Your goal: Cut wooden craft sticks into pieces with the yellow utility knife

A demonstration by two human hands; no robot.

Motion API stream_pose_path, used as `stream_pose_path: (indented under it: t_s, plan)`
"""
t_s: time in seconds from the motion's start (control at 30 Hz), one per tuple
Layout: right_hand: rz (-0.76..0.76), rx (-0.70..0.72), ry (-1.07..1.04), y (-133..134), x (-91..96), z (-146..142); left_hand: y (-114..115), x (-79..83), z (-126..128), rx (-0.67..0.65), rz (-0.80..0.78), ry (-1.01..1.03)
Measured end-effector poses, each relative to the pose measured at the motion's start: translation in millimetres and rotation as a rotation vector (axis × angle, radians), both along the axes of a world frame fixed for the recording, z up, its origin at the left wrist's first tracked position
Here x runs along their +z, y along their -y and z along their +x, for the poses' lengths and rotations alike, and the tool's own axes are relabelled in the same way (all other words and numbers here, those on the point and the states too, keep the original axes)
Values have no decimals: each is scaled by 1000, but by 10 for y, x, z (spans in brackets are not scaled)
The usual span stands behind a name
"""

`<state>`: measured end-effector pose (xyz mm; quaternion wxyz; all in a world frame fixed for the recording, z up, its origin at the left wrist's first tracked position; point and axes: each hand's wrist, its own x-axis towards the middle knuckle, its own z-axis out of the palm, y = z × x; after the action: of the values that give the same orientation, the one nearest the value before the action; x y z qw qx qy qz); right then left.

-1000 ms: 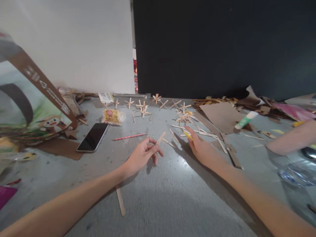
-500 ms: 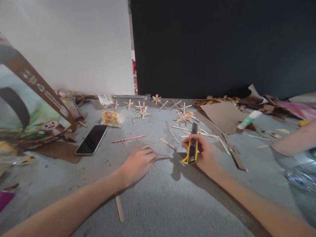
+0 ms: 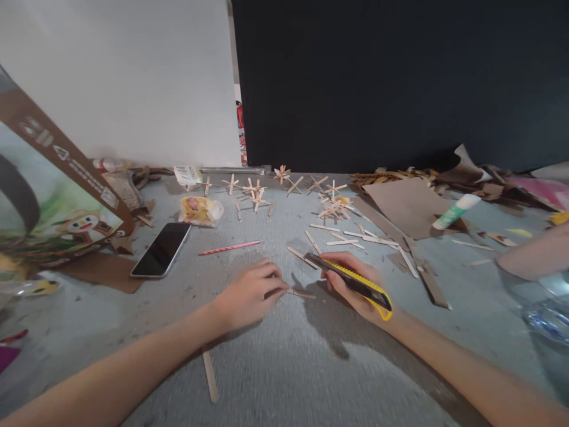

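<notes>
My left hand (image 3: 252,292) rests low over the grey table and pinches one end of a wooden craft stick (image 3: 303,293), whose free end points right. Held in my right hand (image 3: 355,284) is a yellow and black utility knife (image 3: 358,280), its front end aimed left above the loose sticks. Whether its blade is out I cannot tell. Several loose craft sticks (image 3: 340,242) lie just beyond my right hand. Another craft stick (image 3: 210,376) lies beside my left forearm. Farther back are sticks joined into crosses and stars (image 3: 255,193).
On the left lie a phone (image 3: 162,250), a striped pink stick (image 3: 229,248) and a small yellow packet (image 3: 201,212), beside a printed bag (image 3: 84,228). To the right are cardboard (image 3: 404,207), a glue stick (image 3: 457,212) and another person's arm (image 3: 533,258) near clear plastic (image 3: 549,314).
My right hand has turned the utility knife from upright to a slant, its front end now pointing left. The stick in my left hand has shifted slightly right and nearer.
</notes>
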<state>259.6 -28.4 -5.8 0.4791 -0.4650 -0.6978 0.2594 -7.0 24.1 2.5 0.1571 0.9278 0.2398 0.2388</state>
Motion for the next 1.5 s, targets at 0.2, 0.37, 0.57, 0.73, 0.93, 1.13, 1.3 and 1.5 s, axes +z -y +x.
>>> stream_pose_path:
  t_s: [0.2, 0.37, 0.57, 0.73, 0.93, 1.13, 1.3, 1.5]
  plan:
    - [-181, 58, -6, 69, 153, -65, -31, 23, 55, 116, -276, -2]
    - [-214, 190, -53, 70, 152, -75, -24, 20, 73, 134, -328, 3]
    - [-190, 301, -21, 73, 118, -68, -32, 10, 76, 128, -326, 6]
    - [-199, 300, -38, 73, 42, -58, -30, 21, 67, 135, -331, 9]
    - [-207, 297, -24, 77, 36, -59, -21, 37, 68, 150, -360, 22]
    - [-153, 283, 4, 78, 80, -75, -13, 41, 66, 150, -348, 23]
    - [-166, 253, 17, 86, 86, -88, 13, 55, 66, 100, -305, 3]
    - [-204, 209, -18, 104, 138, -107, 94, 102, 70, 65, -282, -58]
